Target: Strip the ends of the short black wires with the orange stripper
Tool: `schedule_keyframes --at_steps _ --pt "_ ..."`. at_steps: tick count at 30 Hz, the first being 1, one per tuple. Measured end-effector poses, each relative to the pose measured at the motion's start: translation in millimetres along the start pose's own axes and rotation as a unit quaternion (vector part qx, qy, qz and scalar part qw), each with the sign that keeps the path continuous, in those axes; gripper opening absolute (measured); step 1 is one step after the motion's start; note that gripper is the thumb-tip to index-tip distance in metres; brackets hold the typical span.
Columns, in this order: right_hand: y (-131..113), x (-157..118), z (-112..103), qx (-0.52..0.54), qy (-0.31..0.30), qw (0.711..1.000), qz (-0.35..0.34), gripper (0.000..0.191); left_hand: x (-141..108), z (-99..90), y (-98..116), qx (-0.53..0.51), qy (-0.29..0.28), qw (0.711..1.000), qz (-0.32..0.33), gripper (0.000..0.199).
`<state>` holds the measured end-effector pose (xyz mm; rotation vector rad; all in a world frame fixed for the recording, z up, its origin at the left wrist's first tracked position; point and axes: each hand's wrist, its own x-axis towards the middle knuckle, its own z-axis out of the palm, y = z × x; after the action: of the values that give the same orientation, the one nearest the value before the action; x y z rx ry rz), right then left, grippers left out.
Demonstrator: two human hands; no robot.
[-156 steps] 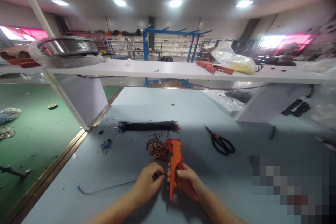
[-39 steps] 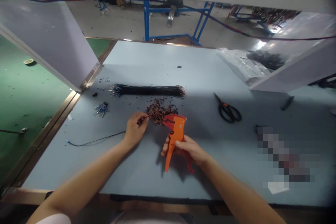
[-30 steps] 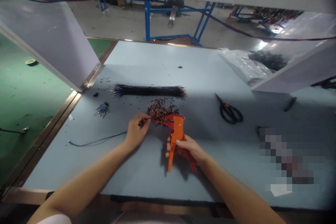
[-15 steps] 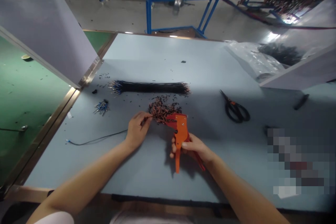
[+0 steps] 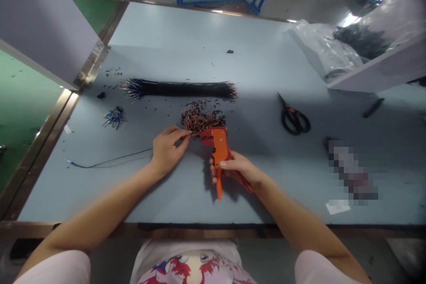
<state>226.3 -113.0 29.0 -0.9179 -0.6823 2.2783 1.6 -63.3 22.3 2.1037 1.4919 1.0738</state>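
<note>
My left hand point(image 5: 170, 148) pinches a thin black wire point(image 5: 124, 156) near its right end. The wire trails left across the table to a blue terminal at its far tip. In my right hand point(image 5: 238, 166) is an orange and red wire stripper point(image 5: 218, 151), its fingers wrapped round the handles. The stripper's red jaws point left, close to the wire end at my left fingertips; whether the wire sits in the jaws I cannot tell. Just behind the jaws lies a heap of copper and black scraps point(image 5: 196, 117). Beyond it rests a long bundle of black wires point(image 5: 183, 88) with blue terminals at the left.
Scissors point(image 5: 293, 115) lie right of the heap. A small pile of blue-ended wires point(image 5: 115, 116) is on the left. A blurred-out object point(image 5: 351, 168) and a white label point(image 5: 338, 207) lie at right. A plastic bag point(image 5: 328, 49) stands behind a white panel point(image 5: 376, 69).
The view has tilted downward, so the table sits higher in the picture. The stripper's jaws are nearer my left fingertips. Both hands keep their holds.
</note>
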Motion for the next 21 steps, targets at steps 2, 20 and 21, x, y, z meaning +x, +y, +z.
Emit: schedule_keyframes --at_steps 2,20,21 --pt "0.2 1.2 -0.7 0.007 0.006 1.0 0.0 0.036 -0.4 0.3 0.3 -0.003 0.005 1.0 0.009 0.016" --pt "1.6 -1.4 3.2 -0.042 0.005 0.999 -0.008 0.037 -5.1 4.8 3.4 -0.059 0.007 0.993 0.104 0.007" --pt "2.0 -1.3 2.9 -0.044 0.006 0.999 -0.008 0.037 -5.1 4.5 3.7 -0.06 0.012 0.992 0.106 0.007"
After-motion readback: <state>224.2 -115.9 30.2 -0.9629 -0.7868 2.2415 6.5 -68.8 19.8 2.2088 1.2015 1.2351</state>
